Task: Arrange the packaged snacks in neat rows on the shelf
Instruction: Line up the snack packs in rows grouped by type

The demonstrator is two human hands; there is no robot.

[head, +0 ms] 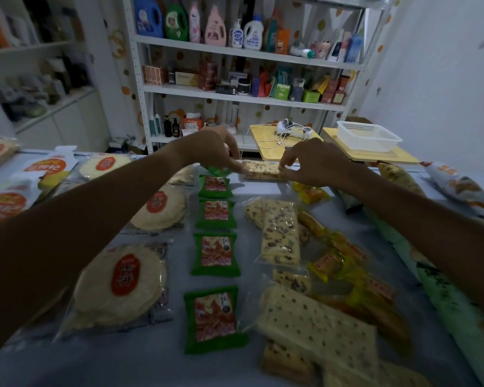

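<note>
Pale, fruit-speckled biscuit bar in clear wrap [264, 170], lying crosswise at the far counter [151, 364] edge. Pinched at both short ends: left hand [217, 148] fingers [236, 164] and right hand [317, 163] fingers [283, 164], equally near.

Surface [162, 356] carrying the snacks: pale blue-grey, matt, looks like cloth. Round wafer packs [120, 286]: clear glossy plastic film, wafers rough-looking. Green packets [215, 319]: glossy plastic. Speckled cracker packs [281, 233]: clear crinkly film. Basket [368, 135] past far edge: white perforated plastic. Rack [246, 53]: white painted metal.
</note>
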